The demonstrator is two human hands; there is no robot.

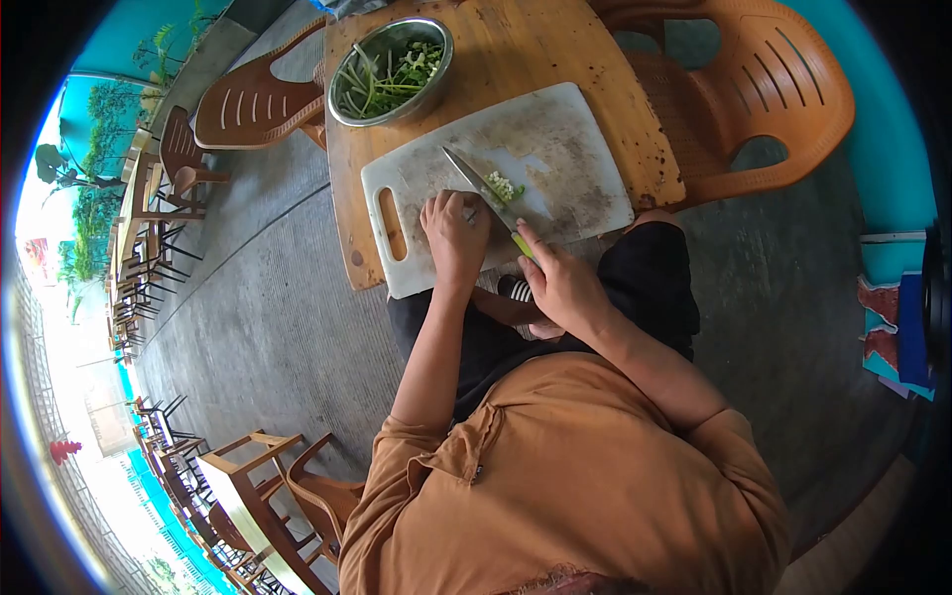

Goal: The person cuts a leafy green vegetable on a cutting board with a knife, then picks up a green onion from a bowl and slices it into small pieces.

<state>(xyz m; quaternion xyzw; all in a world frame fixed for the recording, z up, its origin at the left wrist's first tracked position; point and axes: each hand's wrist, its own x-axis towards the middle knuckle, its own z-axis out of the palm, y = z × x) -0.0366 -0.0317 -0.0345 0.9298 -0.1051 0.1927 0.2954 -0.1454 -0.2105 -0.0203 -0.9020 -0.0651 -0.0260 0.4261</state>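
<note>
My right hand (565, 288) grips the green handle of a kitchen knife (472, 174), whose blade points away from me over the cutting board. My left hand (456, 236) rests on the board just left of the blade, fingers curled in; whatever they may hold is hidden. Beside the blade, on its right, lies a small heap of chopped green and whitish vegetable pieces (504, 185). The white, stained cutting board (585, 149) has a slot handle at its left end. Behind it stands a metal bowl (432, 87) with cut green stalks (382, 84) in it.
The wooden table (516, 40) carries the board and bowl, and the board's near edge overhangs it. Orange-brown plastic chairs stand at the right (764, 89) and left (260, 97) of the table. More tables and chairs line the left side.
</note>
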